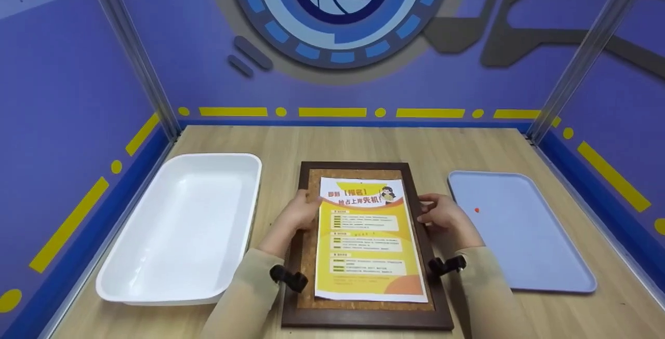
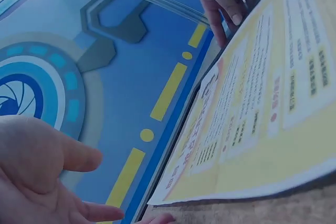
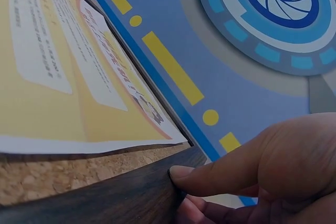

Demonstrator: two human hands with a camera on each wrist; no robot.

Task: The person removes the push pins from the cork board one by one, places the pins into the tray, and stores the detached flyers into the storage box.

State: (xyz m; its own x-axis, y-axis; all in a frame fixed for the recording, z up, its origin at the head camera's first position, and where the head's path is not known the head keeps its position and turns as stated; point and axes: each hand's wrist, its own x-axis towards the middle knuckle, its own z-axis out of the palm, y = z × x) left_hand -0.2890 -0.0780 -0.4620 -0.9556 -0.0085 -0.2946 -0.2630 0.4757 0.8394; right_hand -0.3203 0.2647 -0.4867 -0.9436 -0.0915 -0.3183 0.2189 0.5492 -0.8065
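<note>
A cork board (image 1: 306, 292) with a dark brown wooden frame lies on the table, a yellow and white printed poster (image 1: 363, 271) on its cork face. My left hand (image 1: 300, 212) is over the board's left side, beside the poster's upper left edge. In the left wrist view that hand (image 2: 42, 177) has its thumb held apart, and one fingertip shows against the cork. On the opposite side my right hand (image 1: 442, 213) pinches the frame's right edge. The right wrist view has its thumb on top of the dark frame (image 3: 131, 198), other fingers curled at the outer side.
To the left stands a deep white tray (image 1: 176, 297). A shallow pale blue tray (image 1: 540, 240) lies on the right, with one small red piece (image 1: 477, 209) in it. Printed blue-purple walls (image 1: 332, 95) enclose the table at the back and sides.
</note>
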